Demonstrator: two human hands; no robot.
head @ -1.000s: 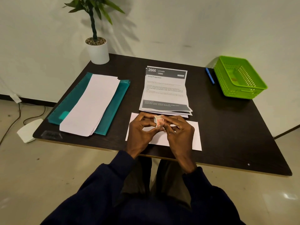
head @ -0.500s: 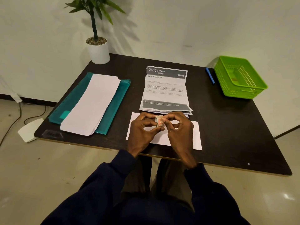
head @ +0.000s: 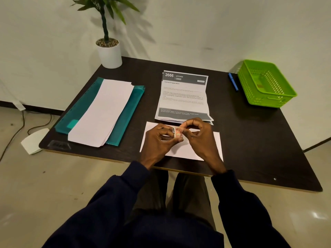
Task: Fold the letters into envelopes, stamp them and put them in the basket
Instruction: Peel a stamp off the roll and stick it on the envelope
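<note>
A small reddish stamp point(head: 177, 133) is pinched between the fingertips of my left hand point(head: 159, 142) and my right hand point(head: 200, 138), just above a white envelope point(head: 182, 151) lying near the table's front edge. Both hands cover the envelope's middle. Behind it lies a stack of printed letters point(head: 184, 97), creased by folds, with a dark header reading "2666 KITCHEN". The green plastic basket point(head: 286, 93) stands at the back right of the table, a small card on its floor.
A pile of white envelopes point(head: 105, 111) rests on a teal folder point(head: 80, 108) at the left. A blue pen point(head: 233, 84) lies beside the basket. A potted plant point(head: 109, 52) stands at the back left corner. The dark table point(head: 259, 140) ends close to my body.
My fingers have shifted slightly on the stamp; my right hand's fingertips have risen a little over it. The envelope and letters have not moved.
</note>
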